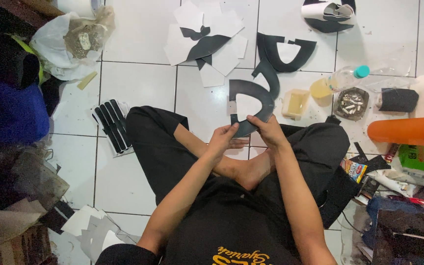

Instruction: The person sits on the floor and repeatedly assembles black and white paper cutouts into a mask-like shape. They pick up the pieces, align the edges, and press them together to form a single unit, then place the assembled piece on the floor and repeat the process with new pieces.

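**Ani:** What are the two hands doing?

**Budi:** Both hold one dark curved cut-out piece (252, 100). The left hand (224, 137) has a tight grip on its bottom edge, thumb and fingers pinched shut on it. The right hand (271, 131) is just beside the left one. Its grip is closed on the same bottom edge too.

**Ani:** What does the piece look like?

**Budi:** It is flat and dark grey, bent round like a horseshoe, with a gap in the middle. You can see the white tile floor (138, 83) through the gap. It is held up above the person's crossed legs.

**Ani:** What is near the piece?

**Budi:** Just past it, farther from the person, lie another dark curved piece (283, 51) and a pile of white and black shapes (207, 39). To the right of it sit a small yellow tub (295, 103), a bottle with a teal cap (337, 81) and an ashtray (352, 103). Farther right lies an orange can (408, 131). To the left of it is a stack of black strips (111, 125).

**Ani:** Is anything in the way?

**Budi:** No, nothing covers the hands or the piece.
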